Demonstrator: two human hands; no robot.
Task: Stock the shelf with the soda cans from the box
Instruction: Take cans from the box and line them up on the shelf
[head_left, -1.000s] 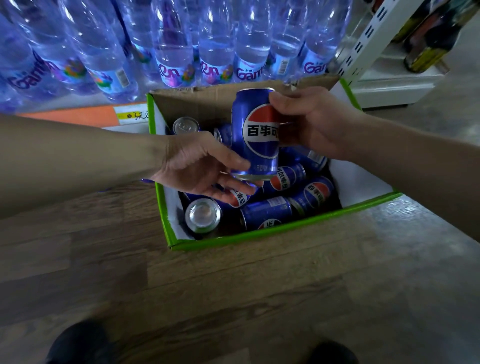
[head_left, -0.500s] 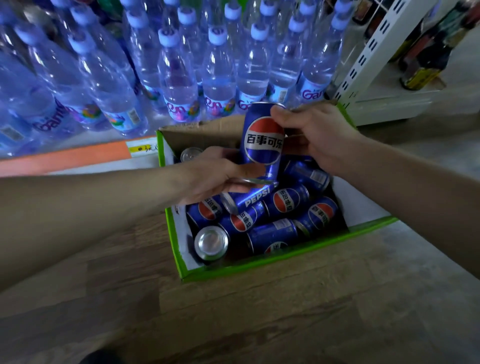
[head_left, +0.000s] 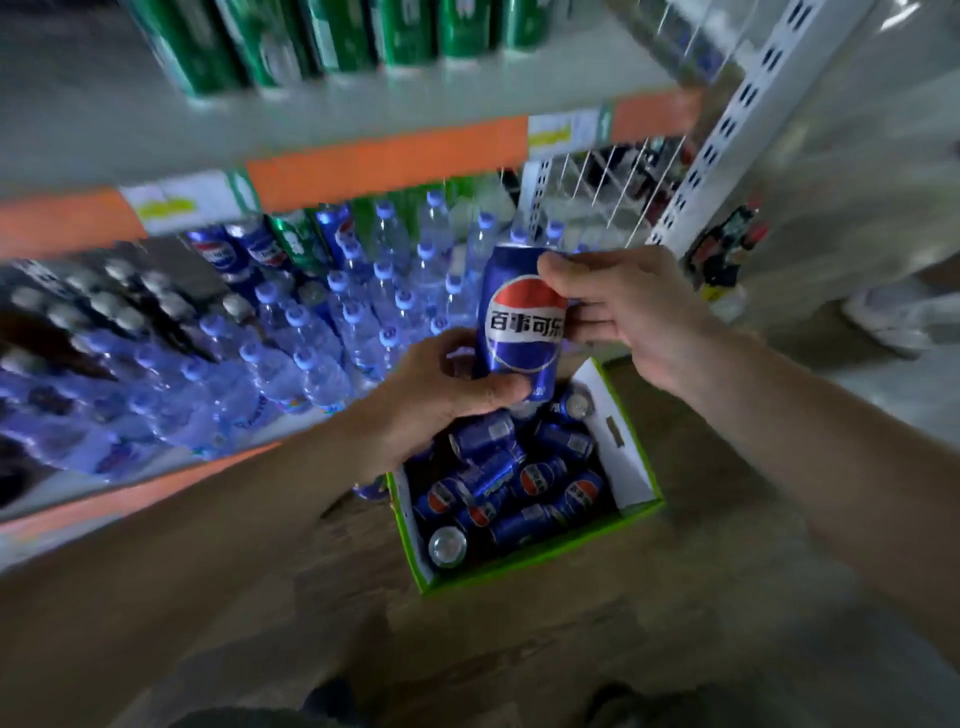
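A blue Pepsi can (head_left: 522, 322) is held upright above the box, in front of the lower shelf. My right hand (head_left: 628, 312) grips its upper right side, thumb across the top edge. My left hand (head_left: 447, 395) curls round its bottom, thumb over the lower front. Below them a green-edged cardboard box (head_left: 631, 467) sits on the floor with several more blue cans (head_left: 540, 478) lying jumbled inside and one standing upright (head_left: 448, 545). At the back of the lower shelf stand a few blue cans (head_left: 223, 254).
Water bottles (head_left: 322, 338) crowd the lower shelf, dark bottles to their left (head_left: 93, 306). The upper shelf (head_left: 384, 166), orange-edged, carries green cans (head_left: 332, 36). A white perforated upright (head_left: 727, 124) stands at the right. The floor is wooden. Someone's white shoe (head_left: 893, 322) is at far right.
Both hands have lifted the can up from the box towards the shelf. My head has tilted up, bringing the upper shelf and the stocked cans into view.
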